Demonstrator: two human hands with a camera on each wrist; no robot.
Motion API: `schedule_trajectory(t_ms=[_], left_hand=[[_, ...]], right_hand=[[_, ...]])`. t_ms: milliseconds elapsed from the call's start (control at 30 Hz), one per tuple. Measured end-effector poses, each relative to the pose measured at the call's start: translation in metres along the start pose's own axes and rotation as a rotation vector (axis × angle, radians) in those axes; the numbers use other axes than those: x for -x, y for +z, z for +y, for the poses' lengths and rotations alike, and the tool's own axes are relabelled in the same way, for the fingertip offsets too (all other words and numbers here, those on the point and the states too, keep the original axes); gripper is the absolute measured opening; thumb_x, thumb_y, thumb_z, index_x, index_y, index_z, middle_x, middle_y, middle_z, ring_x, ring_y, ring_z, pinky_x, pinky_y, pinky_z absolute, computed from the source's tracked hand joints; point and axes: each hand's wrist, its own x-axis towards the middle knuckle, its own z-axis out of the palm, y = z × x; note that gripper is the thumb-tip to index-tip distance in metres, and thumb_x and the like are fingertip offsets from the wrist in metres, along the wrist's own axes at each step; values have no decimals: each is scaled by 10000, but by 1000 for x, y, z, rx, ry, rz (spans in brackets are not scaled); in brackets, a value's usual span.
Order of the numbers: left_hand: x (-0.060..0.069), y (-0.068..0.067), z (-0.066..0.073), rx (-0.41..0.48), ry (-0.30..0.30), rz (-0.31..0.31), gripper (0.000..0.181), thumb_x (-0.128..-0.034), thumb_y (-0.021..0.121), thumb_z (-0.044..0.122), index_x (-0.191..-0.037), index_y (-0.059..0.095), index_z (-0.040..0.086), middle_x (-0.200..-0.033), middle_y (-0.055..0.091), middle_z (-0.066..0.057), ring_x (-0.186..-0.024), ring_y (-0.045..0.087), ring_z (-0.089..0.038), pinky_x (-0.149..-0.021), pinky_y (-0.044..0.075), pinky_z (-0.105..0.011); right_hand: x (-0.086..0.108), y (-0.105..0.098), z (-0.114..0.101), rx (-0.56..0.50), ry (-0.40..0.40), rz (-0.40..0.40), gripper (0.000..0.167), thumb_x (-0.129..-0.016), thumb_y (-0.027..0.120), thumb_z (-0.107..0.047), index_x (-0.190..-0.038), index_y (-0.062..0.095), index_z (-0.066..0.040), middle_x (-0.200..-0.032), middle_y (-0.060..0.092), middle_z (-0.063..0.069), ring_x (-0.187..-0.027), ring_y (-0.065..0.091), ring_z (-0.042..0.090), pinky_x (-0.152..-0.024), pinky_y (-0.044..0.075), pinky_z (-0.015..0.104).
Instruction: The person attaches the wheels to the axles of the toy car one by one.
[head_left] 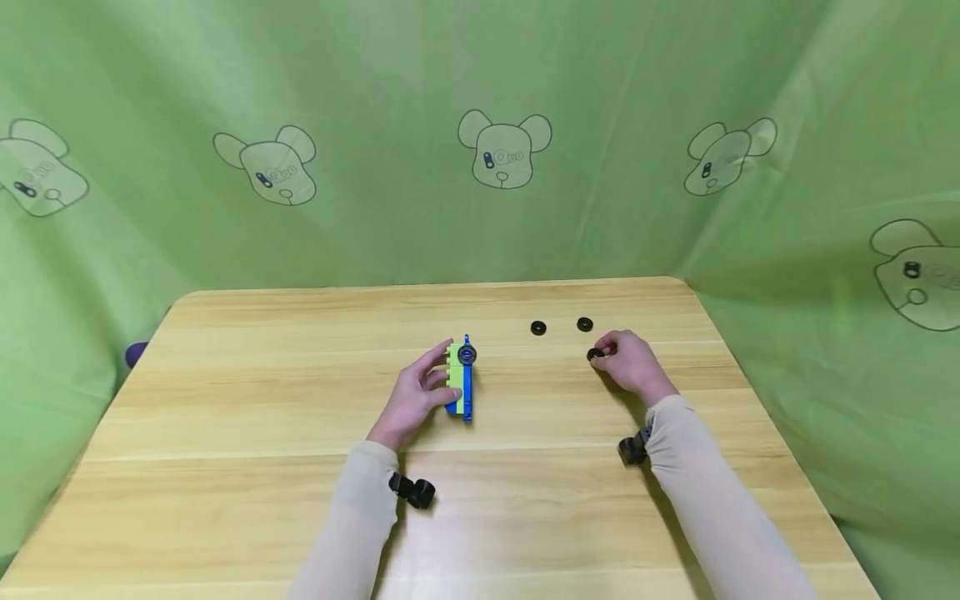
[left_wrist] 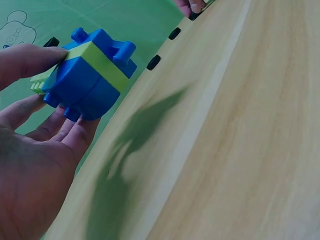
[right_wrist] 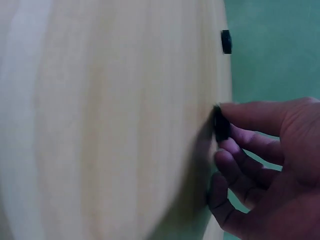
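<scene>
My left hand point(head_left: 413, 398) grips a small toy car of blue and lime-green building blocks point(left_wrist: 95, 75), thumb on one side and fingers on the other. The car is tipped on its side above the table, and one black wheel point(head_left: 467, 355) shows on it in the head view. Over at the right, my right hand point(head_left: 630, 363) pinches a black tire point(right_wrist: 221, 124) between thumb and fingertips, at the table surface. Two more black tires, a left one point(head_left: 538, 328) and a right one point(head_left: 585, 324), lie flat on the table just beyond that hand.
The wooden table point(head_left: 300, 517) has a light striped grain and rounded far corners. A green curtain point(head_left: 390, 217) with bear-head outlines hangs behind it and along both sides. Something purple point(head_left: 136, 354) shows past the table's left edge.
</scene>
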Motion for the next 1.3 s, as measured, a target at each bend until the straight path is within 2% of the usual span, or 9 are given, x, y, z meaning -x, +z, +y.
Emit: schedule_trajectory(t_ms=[167,267,467,500,667,900,1300], left_hand=[[0,0,-3,-52,22,-46,857,-792,692,-115,-1530,348,152,-1433,417,-139,-1189,510,-288,-1012,465,-346],[2,0,0,-40,21,-61,868,-789,674,-145,-1533,336,148,-1439,407,-142,-1207,500,-298,-1001,476,-343],[3,1,3,-22,14,-66,855,-788,653,-170,-1524,355,148,-1450,394,-136,-1236,477,-310,-985,491,-347],[2,1,-1,-17,18,-60,853,-785,657,-169,-1519,370,158,-1443,403,-123,-1228,485,-299,-978,495,-345],[3,1,-1,4,8,-57,855,-783,660,-169,-1522,364,144,-1436,405,-114,-1222,496,-288,-976,498,-347],[1,1,-3,18,10,-64,867,-787,672,-160,-1535,323,104,-1423,400,-133,-1204,512,-303,-966,504,-337],[-1,4,2,16,14,-58,851,-787,668,-157,-1523,355,135,-1412,421,-127,-1206,516,-312,-958,511,-340]], right_hand=[[5,-3,-3,-6,-22,-6,375,-904,688,-153,-1173,586,87,-1077,562,209,-995,548,366,-914,461,510],[9,-4,-10,-23,-51,-14,372,-909,687,-155,-1180,582,77,-1078,565,200,-995,547,356,-899,473,497],[21,-4,-26,-82,-114,-40,347,-904,698,-116,-1186,577,45,-1018,590,151,-915,583,291,-762,540,399],[23,-3,-28,-94,-122,-44,347,-902,701,-110,-1190,578,38,-1016,591,141,-910,585,281,-759,542,390],[33,0,-38,-119,-192,-35,329,-892,700,-67,-1188,590,25,-1045,588,125,-945,584,281,-841,528,438],[40,3,-50,-141,-299,-1,319,-854,723,-5,-1151,612,23,-1025,583,104,-900,594,247,-843,542,426],[53,12,-65,-136,-370,22,339,-825,749,20,-1143,642,-28,-1002,572,46,-883,578,193,-848,551,390]])
